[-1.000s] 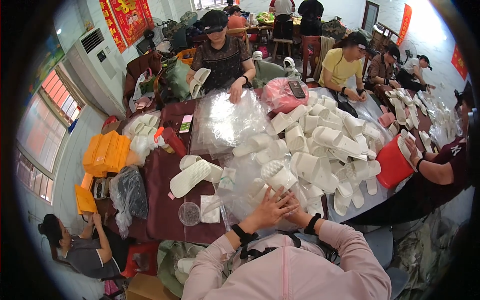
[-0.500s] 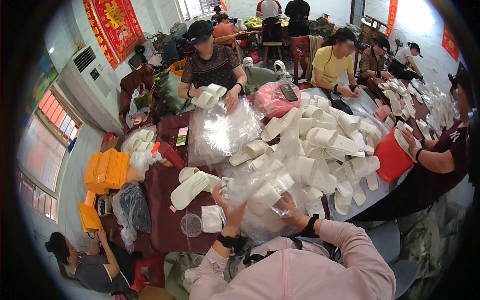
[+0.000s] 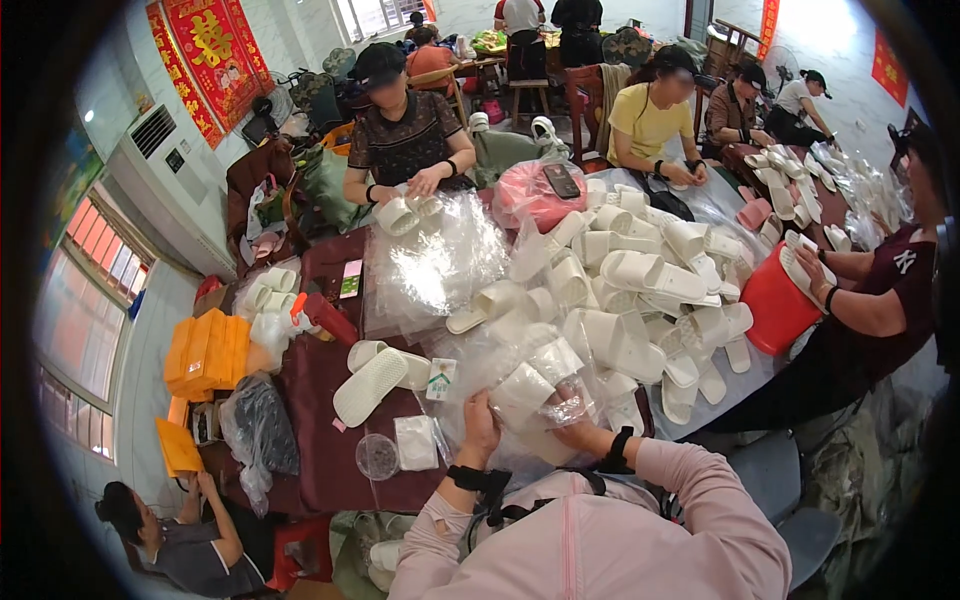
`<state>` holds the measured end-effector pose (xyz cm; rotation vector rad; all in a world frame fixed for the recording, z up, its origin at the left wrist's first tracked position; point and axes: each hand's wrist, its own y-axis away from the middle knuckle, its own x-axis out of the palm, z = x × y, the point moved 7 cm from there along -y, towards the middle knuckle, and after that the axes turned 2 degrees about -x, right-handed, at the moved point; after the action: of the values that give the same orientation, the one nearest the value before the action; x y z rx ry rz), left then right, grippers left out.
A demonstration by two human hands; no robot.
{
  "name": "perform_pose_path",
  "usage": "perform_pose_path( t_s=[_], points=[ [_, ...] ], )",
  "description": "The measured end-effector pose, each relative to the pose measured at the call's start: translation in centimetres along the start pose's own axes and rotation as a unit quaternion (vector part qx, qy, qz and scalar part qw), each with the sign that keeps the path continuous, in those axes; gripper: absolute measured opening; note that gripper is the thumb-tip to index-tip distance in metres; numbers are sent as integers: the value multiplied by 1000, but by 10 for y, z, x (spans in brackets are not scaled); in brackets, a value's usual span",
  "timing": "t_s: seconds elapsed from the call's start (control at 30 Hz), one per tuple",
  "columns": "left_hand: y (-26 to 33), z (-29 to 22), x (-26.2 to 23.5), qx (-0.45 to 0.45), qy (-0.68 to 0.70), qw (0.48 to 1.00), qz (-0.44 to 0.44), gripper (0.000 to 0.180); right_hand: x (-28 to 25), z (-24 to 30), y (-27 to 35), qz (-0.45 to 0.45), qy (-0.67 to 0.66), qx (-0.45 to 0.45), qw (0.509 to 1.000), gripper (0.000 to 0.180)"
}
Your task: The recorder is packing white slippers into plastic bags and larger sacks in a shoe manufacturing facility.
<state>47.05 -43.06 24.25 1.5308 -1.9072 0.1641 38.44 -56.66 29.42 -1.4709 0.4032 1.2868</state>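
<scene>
A pair of white slippers (image 3: 522, 392) lies in a clear plastic bag (image 3: 462, 352) in front of me. My left hand (image 3: 482, 424) is closed on the bag's left side, by the heel of one slipper. On the other side my right hand (image 3: 578, 425) grips the bagged pair, its fingertips partly veiled by shiny film. Just beyond my left hand is a small white and green card (image 3: 441, 380). Two loose white slippers (image 3: 370, 388) rest on the dark red tablecloth (image 3: 325, 445) farther left.
A large heap of white slippers (image 3: 630, 270) spreads to the right. Flat clear bags (image 3: 430, 265) lie across the table by a co-worker (image 3: 410, 140). Left of my hands are a white packet (image 3: 416, 443) and round clear tub (image 3: 377, 456). A red stool (image 3: 780, 305) stands right.
My left hand has come away from the card and drawn nearer, down to the bag's side. The bagged slippers sit a little nearer my left. Opposite, the co-worker's slippers have lowered toward the flat bags.
</scene>
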Motion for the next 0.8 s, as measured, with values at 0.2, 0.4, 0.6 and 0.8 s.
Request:
perform_pose_path(
  t_s=[0.2, 0.4, 0.6, 0.8],
  points=[
    [9, 19, 42, -97, 78, 988, 95, 51, 31, -28, 10, 24, -51, 97, 994, 30],
    [16, 41, 45, -268, -46, 951, 146, 39, 67, -58, 5, 8, -211, 160, 964, 32],
    [13, 60, -14, -291, -105, 944, 111, 19, 34, -43, -7, 11, -167, 13, 986, 41],
    [-4, 35, -22, -238, 81, 966, 60, 20, 11, -38, -14, 169, -283, 198, 923, 40]
  ],
)
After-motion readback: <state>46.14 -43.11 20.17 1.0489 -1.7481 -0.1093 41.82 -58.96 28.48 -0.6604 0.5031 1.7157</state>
